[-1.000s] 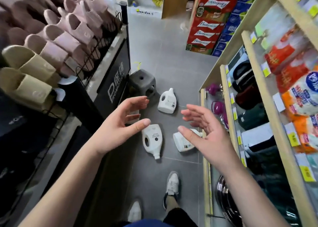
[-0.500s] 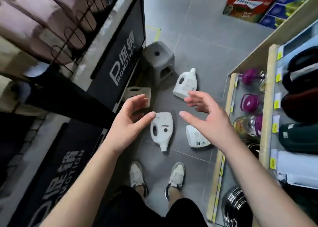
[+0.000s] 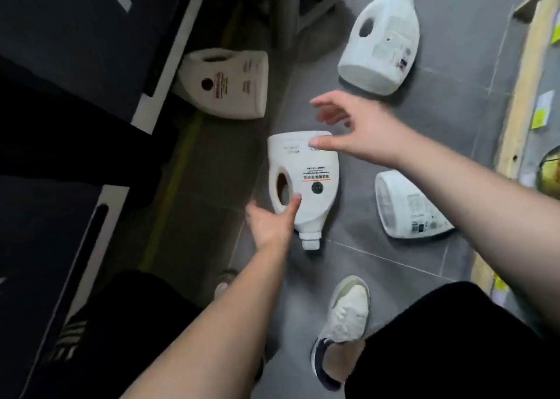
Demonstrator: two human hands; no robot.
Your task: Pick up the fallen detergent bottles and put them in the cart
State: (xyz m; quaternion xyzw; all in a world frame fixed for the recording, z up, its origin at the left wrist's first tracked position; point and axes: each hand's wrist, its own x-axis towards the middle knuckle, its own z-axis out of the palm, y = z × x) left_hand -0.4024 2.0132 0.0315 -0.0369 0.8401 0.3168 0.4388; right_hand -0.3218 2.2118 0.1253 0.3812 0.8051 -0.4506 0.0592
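Several white detergent bottles lie on the grey tiled floor. The nearest bottle (image 3: 306, 180) lies with its cap toward me. My left hand (image 3: 271, 221) is at its handle side, thumb on the bottle beside the handle hole, fingers spread. My right hand (image 3: 356, 132) hovers open over the bottle's base end, thumb just above it. A second bottle (image 3: 406, 208) lies to the right, partly under my right forearm. A third bottle (image 3: 383, 44) lies farther back. A fourth bottle (image 3: 230, 83) lies at the left against the display stand. No cart is in view.
A black promotion display stand (image 3: 81, 50) borders the aisle on the left. A wooden shelf edge (image 3: 515, 102) runs along the right. A grey plastic stool (image 3: 297, 2) stands at the back. My shoes (image 3: 345, 314) are on the floor below the bottles.
I have bent down, so the floor and bottles are much closer. Both hands dropped from mid-air to the nearest bottle; the left thumb now touches it.
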